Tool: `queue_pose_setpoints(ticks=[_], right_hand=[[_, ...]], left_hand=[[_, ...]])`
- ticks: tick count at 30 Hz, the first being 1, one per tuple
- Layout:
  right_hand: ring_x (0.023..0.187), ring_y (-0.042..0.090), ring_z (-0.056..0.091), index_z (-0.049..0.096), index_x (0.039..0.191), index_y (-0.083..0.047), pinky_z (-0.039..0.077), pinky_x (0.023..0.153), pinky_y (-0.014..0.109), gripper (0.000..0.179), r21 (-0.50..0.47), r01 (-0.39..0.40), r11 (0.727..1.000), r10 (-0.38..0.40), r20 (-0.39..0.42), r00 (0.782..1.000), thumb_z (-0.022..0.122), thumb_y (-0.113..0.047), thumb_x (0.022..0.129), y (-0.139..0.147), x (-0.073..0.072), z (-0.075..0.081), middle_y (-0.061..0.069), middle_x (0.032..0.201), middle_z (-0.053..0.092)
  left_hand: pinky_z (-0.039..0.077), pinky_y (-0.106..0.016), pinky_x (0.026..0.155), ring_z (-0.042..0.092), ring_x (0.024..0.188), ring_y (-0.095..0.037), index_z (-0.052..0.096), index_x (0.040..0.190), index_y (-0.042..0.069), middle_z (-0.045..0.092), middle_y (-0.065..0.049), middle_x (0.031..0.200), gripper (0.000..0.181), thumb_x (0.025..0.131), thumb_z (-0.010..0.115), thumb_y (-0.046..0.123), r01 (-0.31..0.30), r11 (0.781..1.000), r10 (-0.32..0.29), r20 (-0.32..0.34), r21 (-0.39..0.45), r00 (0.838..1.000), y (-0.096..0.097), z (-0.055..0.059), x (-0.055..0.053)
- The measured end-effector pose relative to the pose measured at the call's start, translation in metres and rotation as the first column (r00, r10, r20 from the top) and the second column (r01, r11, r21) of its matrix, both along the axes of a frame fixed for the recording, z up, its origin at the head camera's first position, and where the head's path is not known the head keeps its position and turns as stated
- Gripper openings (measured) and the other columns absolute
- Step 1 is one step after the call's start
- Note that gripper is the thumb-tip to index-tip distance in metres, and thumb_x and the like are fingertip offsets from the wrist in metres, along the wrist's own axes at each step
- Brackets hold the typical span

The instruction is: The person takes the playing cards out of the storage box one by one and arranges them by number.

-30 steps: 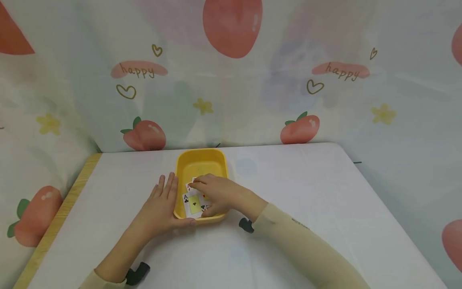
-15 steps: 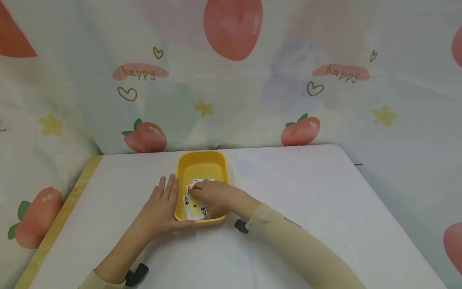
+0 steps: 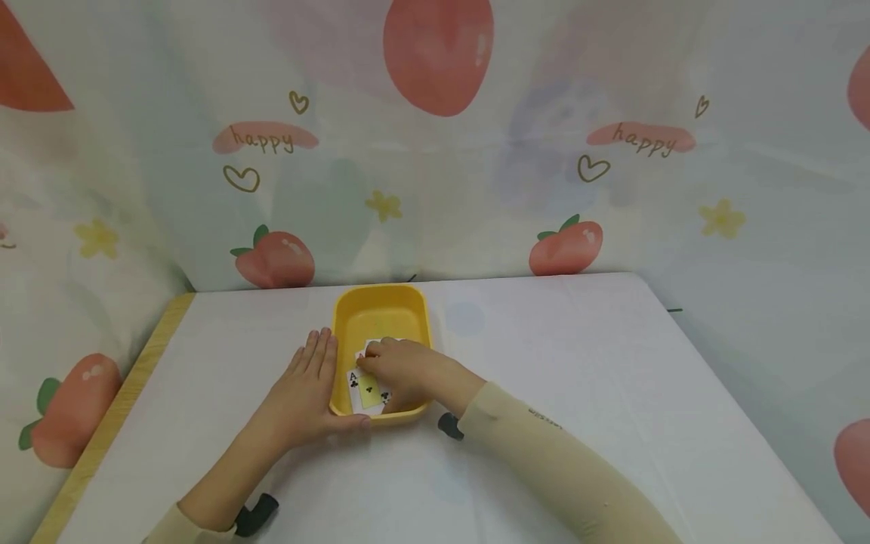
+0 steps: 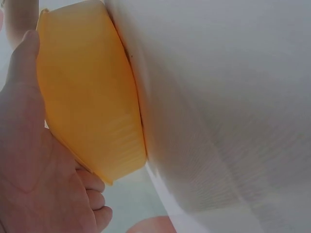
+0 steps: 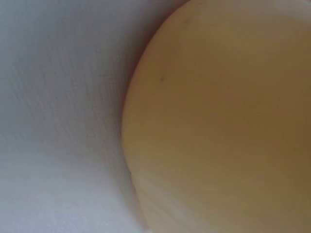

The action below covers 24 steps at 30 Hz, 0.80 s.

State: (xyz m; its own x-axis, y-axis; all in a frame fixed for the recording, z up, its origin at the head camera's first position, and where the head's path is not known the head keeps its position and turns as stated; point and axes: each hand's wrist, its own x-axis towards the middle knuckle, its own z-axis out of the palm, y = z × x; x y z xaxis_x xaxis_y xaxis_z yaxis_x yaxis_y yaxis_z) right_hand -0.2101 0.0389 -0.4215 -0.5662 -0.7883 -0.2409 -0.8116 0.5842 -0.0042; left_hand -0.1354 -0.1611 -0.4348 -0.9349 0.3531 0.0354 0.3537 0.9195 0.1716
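Note:
A yellow plastic tray (image 3: 381,302) stands on the table, with a few playing cards inside its near half. Face up at the front left lies an ace of clubs (image 3: 368,393); other cards behind it are partly hidden by my right hand (image 3: 404,370). That hand reaches in over the right rim, fingers bent at the cards' far side and thumb at the near end, pinching cards. My left hand (image 3: 299,397) lies along the tray's left side, fingers straight, thumb along the near rim. In the left wrist view its palm (image 4: 34,160) is beside the tray wall (image 4: 87,92).
A white cloth (image 3: 557,363) covers the table, and a strip of wood edge (image 3: 129,393) shows at the left. A fruit-printed curtain (image 3: 435,166) hangs behind and at both sides. The right wrist view is filled by the tray's outer wall (image 5: 218,121) and white cloth.
My right hand has drawn slightly down and left over the cards, and the ace of clubs has slid a little to the right. My left hand stays against the tray.

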Motion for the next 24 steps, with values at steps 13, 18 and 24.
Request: queue_pose_setpoints(ticks=[13, 18, 24], right_hand=[[0.108, 0.014, 0.044, 0.055, 0.142, -0.021, 0.046, 0.098, 0.029, 0.090, -0.014, 0.032, 0.999, -0.031, 0.011, 0.999, 0.077, -0.070, 0.070, -0.0013, -0.0023, 0.0005, -0.002, 0.130, 0.050], [0.107, 0.014, 0.045, 0.055, 0.137, -0.021, 0.046, 0.101, 0.030, 0.087, 0.025, 0.041, 0.999, -0.041, 0.014, 0.999, 0.080, -0.068, 0.068, -0.0041, -0.0056, 0.0004, -0.003, 0.128, 0.051], [0.107, 0.013, 0.046, 0.053, 0.137, -0.018, 0.045, 0.104, 0.027, 0.092, 0.000, 0.044, 0.999, -0.044, 0.023, 0.999, 0.085, -0.065, 0.064, -0.0039, -0.0082, 0.0025, -0.003, 0.128, 0.051]], left_hand=[[0.020, -0.056, 0.121, 0.007, 0.153, -0.041, 0.015, 0.156, -0.007, 0.010, -0.026, 0.164, 0.139, 0.067, 0.048, 0.095, -0.005, 1.000, 0.005, 0.007, -0.030, 1.000, 0.0024, 0.0032, -0.0006], [0.021, -0.056, 0.120, 0.008, 0.153, -0.041, 0.016, 0.155, -0.008, 0.011, -0.026, 0.164, 0.139, 0.068, 0.049, 0.094, -0.001, 1.000, 0.001, 0.001, -0.030, 1.000, 0.0022, 0.0031, -0.0010], [0.022, -0.056, 0.120, 0.009, 0.153, -0.041, 0.017, 0.155, -0.008, 0.011, -0.026, 0.164, 0.138, 0.068, 0.049, 0.094, 0.002, 1.000, -0.002, -0.007, -0.029, 1.000, 0.0021, 0.0032, -0.0008]])
